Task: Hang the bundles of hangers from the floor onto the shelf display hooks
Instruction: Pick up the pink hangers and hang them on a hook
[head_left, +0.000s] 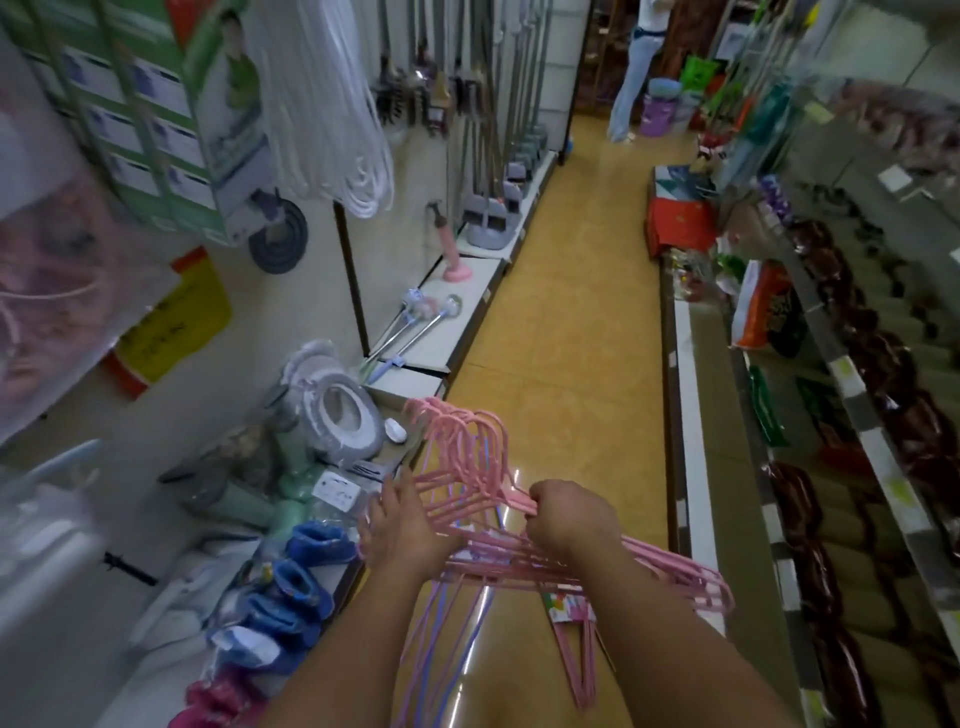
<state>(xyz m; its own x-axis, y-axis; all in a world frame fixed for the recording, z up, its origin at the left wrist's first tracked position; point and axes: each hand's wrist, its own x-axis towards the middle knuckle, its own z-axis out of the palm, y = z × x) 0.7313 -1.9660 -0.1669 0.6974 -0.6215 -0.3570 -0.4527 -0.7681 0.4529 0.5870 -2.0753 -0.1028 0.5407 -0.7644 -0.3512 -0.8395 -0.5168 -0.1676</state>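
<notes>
- The right hand (563, 512) is clenching around the necks of a bundle of pink hangers (467, 467), just below the hooks, so the whole stack is staying together and the hooks are pointing up and away, ready to go over a peg.
- The left hand (400, 525) is resting against the left side of the same bundle with its fingers spread and fairly straight; it seems to be steadying and squaring the stack rather than gripping it.
- The bundle is being held in the air over the yellow floor (571, 312) of the aisle, beside the low shelf (462, 291) on the left, so it is off the ground but not yet on any display hook.
- More hangers, pink and purple-blue (457, 623), are trailing below the hands; whether they are hanging from the grip or lying on the floor cannot be told.
- A coloured paper label (566, 605) is dangling from the bundle, likely the pack tag; its print is too small to read.
- White hangers (332, 104) are already hanging high on the left wall, which suggests that the pink ones are heading for hooks there.
- A yellow sign (171, 322) is carrying dark handwriting, too blurred to read, and the green boxes (171, 104) above it are showing printed panels, equally unreadable.
- Blue slippers (306, 566) are lying on the shelf edge near the left hand.
</notes>
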